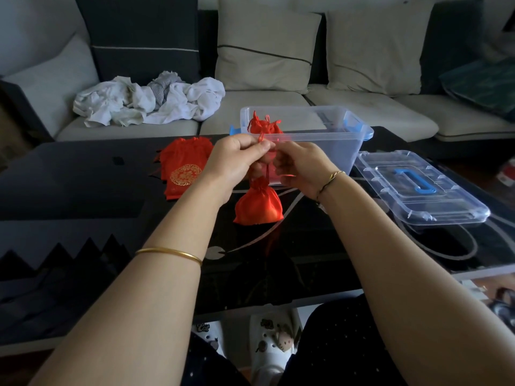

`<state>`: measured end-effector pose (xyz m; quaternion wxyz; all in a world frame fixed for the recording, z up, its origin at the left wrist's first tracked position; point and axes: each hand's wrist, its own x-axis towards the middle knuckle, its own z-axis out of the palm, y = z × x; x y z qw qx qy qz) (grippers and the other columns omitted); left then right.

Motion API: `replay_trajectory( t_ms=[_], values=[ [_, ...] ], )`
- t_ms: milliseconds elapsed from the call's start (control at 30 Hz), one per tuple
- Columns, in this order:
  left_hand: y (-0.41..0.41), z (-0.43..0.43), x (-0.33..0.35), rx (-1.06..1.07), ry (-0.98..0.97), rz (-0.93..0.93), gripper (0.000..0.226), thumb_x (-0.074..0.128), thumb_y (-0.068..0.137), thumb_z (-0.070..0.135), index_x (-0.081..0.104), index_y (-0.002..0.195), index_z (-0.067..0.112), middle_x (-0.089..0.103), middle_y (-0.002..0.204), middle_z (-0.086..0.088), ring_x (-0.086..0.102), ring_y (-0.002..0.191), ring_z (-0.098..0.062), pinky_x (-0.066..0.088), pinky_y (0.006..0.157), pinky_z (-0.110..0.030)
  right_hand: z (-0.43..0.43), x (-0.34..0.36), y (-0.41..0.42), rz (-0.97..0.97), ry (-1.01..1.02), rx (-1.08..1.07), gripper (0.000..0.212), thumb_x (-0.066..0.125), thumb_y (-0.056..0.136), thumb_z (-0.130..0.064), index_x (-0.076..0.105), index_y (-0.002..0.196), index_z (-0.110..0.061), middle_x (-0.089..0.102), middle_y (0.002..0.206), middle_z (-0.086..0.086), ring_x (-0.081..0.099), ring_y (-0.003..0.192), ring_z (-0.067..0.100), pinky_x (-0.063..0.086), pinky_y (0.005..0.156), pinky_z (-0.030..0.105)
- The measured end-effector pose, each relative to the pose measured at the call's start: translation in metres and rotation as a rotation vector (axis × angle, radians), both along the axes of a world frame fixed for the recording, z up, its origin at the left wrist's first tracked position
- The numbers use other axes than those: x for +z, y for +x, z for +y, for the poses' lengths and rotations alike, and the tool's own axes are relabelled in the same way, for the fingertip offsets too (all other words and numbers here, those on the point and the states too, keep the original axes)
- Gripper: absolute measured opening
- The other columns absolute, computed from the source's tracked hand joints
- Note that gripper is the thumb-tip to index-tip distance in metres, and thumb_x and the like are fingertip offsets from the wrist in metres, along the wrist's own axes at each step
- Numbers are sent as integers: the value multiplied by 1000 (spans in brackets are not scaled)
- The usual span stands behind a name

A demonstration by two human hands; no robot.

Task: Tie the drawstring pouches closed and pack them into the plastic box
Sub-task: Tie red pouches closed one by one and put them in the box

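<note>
1. The left hand (pixel 237 157) and the right hand (pixel 301 168) meet in the air above the desk (pixel 83 190), fingertips almost touching, each pinched narrow on the red drawstring (pixel 262 139) of one pouch.
2. That held pouch (pixel 258 204) hangs straight below the two hands by its cord. Its long axis runs vertical, gathered neck up and rounded bottom down, and the bottom sits close over the desk; I cannot tell whether it touches.
3. The neck looks cinched already, so I judge the step in hand to be the knot itself, not yet finished.
4. The plastic box (pixel 334 140) stands open just beyond the hands, slightly to the right-hand side, its near wall directly behind the fingers. A few tied pouches (pixel 263 125) already lie inside at its left end.
5. This is the relation the next move turns on: the box is forward of both hands and above the hanging pouch, so the pouch would need to be lifted over the near rim, then carried away from the body.
6. The right hand is a little nearer the box opening; the left hand is nearer the pile of flat pouches (pixel 185 168), which lies just beyond and outside that hand.
7. The box lid (pixel 418 188) lies flat on the desk, well out to the right of the right hand, clear of the path.
</note>
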<state>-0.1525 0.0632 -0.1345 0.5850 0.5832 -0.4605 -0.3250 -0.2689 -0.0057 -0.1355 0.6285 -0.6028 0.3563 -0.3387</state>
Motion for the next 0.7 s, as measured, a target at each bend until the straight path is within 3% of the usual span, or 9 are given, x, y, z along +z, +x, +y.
replay_trajectory(
  t_ms=[67, 133, 200, 267, 333, 433, 567, 700],
  values=[
    [2, -1, -2, 56, -16, 32, 12, 58, 91, 10, 70, 94, 8, 67, 75, 0, 61, 54, -1, 51, 57, -16, -2, 3, -5, 43, 64, 14, 32, 47, 92, -19, 48, 61, -13, 48, 61, 3, 44, 51, 14, 37, 50, 22],
    [3, -2, -3, 76, -22, 4, 13, 59, 89, 4, 70, 97, 4, 68, 80, -3, 63, 59, -2, 51, 60, -14, -2, 4, -10, 205, 78, 105, 33, 47, 92, -23, 47, 60, -14, 48, 59, 2, 43, 52, 14, 34, 52, 23],
    [3, -2, -2, 44, -15, -31, 14, 59, 87, -2, 69, 95, 4, 68, 80, -2, 62, 63, -3, 52, 63, -13, 1, 4, -14, 426, 20, 184, 34, 48, 92, -30, 49, 62, -14, 51, 61, 3, 45, 53, 14, 34, 54, 24],
    [2, 0, -1, -1, -18, -96, 18, 58, 87, -6, 68, 94, 7, 66, 80, -2, 61, 67, -4, 53, 67, -13, 1, 2, -12, 501, -64, 142, 32, 48, 92, -32, 53, 66, -14, 58, 69, 5, 50, 59, 15, 40, 57, 25],
    [2, 0, 1, -13, -49, -240, 22, 58, 86, -6, 67, 96, 11, 65, 85, -2, 61, 73, -2, 52, 71, -12, -1, 1, -7, 321, -114, 31, 23, 48, 93, -22, 56, 75, -12, 61, 78, 8, 56, 66, 16, 51, 60, 27],
    [2, 0, 0, 11, -131, -501, 29, 59, 85, -4, 66, 106, 14, 62, 83, 4, 57, 76, 0, 47, 74, -9, -4, -3, 0, 13, -46, 53, 22, 38, 97, -7, 59, 96, -6, 60, 76, 6, 59, 65, 15, 52, 60, 27],
    [-1, 1, -3, 123, -227, -765, 36, 59, 85, 1, 65, 115, 20, 64, 83, 11, 60, 84, -6, 47, 84, -20, -4, -12, -1, 31, 57, 210, 16, 48, 95, -11, 61, 87, -11, 66, 71, 1, 63, 68, 16, 52, 67, 29],
    [0, 2, -5, 246, -329, -899, 38, 59, 83, 2, 66, 115, 22, 70, 88, 8, 61, 88, -8, 42, 75, -17, -4, -12, -4, 8, 181, 315, 15, 49, 93, -19, 60, 85, -13, 65, 76, 0, 62, 73, 13, 49, 75, 28]
  ],
)
